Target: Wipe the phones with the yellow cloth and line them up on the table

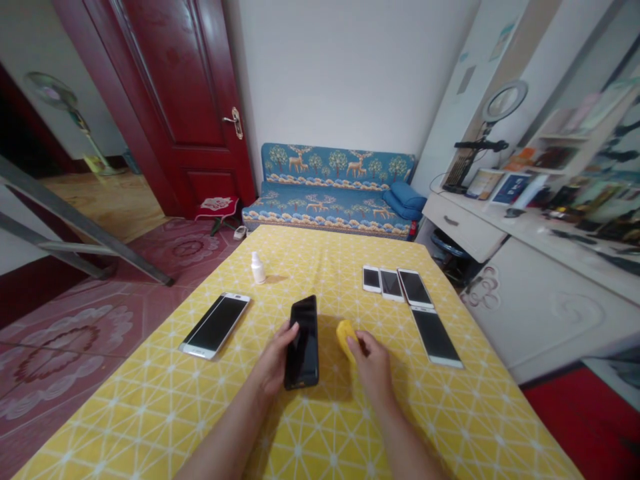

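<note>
My left hand [277,357] is closed around a black smartphone [303,347], its thumb on the edge of the dark screen. The phone is tilted up above the tablecloth. In my right hand [369,357] is a yellow sponge or folded cloth [346,333], pinched just right of the phone and apart from it; which of the two it is I cannot tell. A white smartphone [216,325] lies face up on the left. At the back left stands a small white bottle [258,269].
Several white-framed phones lie on the right of the yellow patterned tablecloth [320,433], among them one long phone [436,337]. Behind the table is a blue patterned sofa [325,197]. A white cabinet [560,293] borders the right side, and a metal ladder-like frame [80,247] stands left.
</note>
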A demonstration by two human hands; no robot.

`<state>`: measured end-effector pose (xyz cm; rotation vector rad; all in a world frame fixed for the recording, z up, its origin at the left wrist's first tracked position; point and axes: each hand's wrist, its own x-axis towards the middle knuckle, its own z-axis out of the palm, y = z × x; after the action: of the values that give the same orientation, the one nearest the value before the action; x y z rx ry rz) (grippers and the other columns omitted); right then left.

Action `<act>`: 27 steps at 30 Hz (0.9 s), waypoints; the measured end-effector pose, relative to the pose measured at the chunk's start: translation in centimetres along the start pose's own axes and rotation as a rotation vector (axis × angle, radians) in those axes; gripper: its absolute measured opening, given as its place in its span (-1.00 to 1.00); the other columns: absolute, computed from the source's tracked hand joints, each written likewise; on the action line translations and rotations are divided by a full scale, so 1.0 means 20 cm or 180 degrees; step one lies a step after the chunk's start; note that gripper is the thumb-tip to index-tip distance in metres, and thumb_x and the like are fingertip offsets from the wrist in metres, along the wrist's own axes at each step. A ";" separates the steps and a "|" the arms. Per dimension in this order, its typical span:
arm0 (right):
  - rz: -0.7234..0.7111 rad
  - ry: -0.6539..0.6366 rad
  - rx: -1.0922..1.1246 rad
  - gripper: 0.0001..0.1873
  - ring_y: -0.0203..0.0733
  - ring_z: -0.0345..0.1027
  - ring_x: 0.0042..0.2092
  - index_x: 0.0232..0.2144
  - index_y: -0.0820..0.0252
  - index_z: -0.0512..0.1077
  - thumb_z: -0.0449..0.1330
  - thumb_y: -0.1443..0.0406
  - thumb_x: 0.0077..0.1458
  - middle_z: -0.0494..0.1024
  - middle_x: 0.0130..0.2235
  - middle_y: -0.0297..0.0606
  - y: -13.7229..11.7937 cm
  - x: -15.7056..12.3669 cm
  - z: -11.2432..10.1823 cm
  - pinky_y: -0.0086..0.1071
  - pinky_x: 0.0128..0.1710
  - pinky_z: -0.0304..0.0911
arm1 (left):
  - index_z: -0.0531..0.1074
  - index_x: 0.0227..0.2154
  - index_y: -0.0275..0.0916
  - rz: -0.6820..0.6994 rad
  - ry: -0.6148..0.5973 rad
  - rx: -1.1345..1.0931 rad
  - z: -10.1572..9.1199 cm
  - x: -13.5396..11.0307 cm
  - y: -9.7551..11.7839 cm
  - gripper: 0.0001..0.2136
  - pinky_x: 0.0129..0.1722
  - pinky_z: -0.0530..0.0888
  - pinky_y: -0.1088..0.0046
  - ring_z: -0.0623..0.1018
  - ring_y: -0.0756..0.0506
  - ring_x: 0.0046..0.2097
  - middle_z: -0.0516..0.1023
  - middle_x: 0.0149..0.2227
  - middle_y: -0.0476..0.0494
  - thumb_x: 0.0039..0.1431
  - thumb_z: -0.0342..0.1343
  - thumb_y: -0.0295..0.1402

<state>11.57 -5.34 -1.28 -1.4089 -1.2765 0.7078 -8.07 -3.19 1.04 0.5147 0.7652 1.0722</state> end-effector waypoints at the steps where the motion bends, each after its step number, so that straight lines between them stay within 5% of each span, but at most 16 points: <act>1: 0.0155 0.0168 0.0191 -0.68 -0.19 0.29 -0.39 -0.37 0.22 0.46 0.17 0.07 0.09 0.46 -0.43 -0.30 0.01 0.01 -0.02 -0.39 -0.41 0.19 | 0.43 -0.09 -0.25 -0.0236 -0.0259 -0.0199 0.00 -0.01 0.00 -0.65 -0.22 0.46 0.39 0.59 -0.13 -0.24 0.60 -0.23 -0.17 0.08 0.20 -0.22; 5: 0.0405 0.0552 0.0601 -0.63 -0.24 0.25 -0.43 -0.38 0.22 0.44 0.20 0.01 0.03 0.44 -0.46 -0.36 0.01 0.02 -0.05 -0.43 -0.47 0.15 | 0.34 0.09 -0.40 -0.0936 -0.1420 -0.0796 0.01 -0.01 0.01 -0.46 0.05 0.35 0.11 0.51 -0.34 0.02 0.50 0.01 -0.47 0.21 -0.02 -0.07; 8: 0.0393 0.0687 0.0626 -0.64 -0.23 0.27 -0.41 -0.34 0.23 0.46 0.20 0.03 0.04 0.46 -0.42 -0.34 -0.01 0.01 -0.05 -0.43 -0.44 0.17 | 0.28 0.15 -0.38 -0.1014 -0.1751 -0.1036 0.01 -0.02 -0.01 -0.47 0.14 0.24 0.02 0.43 -0.37 0.12 0.43 0.09 -0.48 0.27 -0.11 -0.10; 14: -0.0424 0.0238 0.0171 -0.78 -0.18 0.36 -0.28 -0.31 0.19 0.49 0.12 0.19 0.17 0.49 -0.31 -0.25 -0.06 -0.03 0.01 -0.36 -0.29 0.27 | 0.23 0.19 -0.27 -0.0881 -0.1515 -0.1067 0.01 0.00 -0.07 -0.57 0.08 0.36 0.13 0.54 -0.27 0.01 0.54 -0.01 -0.34 0.28 -0.05 -0.33; 20: -0.1430 -0.0300 -0.0658 -0.73 -0.18 0.35 -0.22 -0.15 0.06 0.52 0.07 0.36 0.19 0.45 -0.27 -0.23 -0.08 -0.08 0.06 -0.30 -0.23 0.31 | 0.35 0.05 -0.42 -0.0909 -0.0990 -0.1202 -0.02 0.03 -0.09 -0.60 0.03 0.42 0.28 0.60 -0.15 -0.14 0.60 -0.15 -0.31 0.22 0.08 -0.30; 27: -0.2308 -0.0843 -0.1073 -0.74 -0.20 0.29 -0.30 -0.20 0.08 0.52 0.07 0.42 0.19 0.44 -0.36 -0.26 -0.21 -0.20 0.15 -0.25 -0.24 0.25 | 0.40 -0.05 -0.55 -0.1141 -0.1155 -0.1338 -0.01 0.02 -0.06 -0.55 -0.18 0.50 0.39 0.60 -0.18 -0.20 0.60 -0.30 -0.35 0.21 0.05 -0.18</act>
<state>6.42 -8.79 1.05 -0.9984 -2.0331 0.1826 -7.33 -3.36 0.00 0.1905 0.2817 0.7457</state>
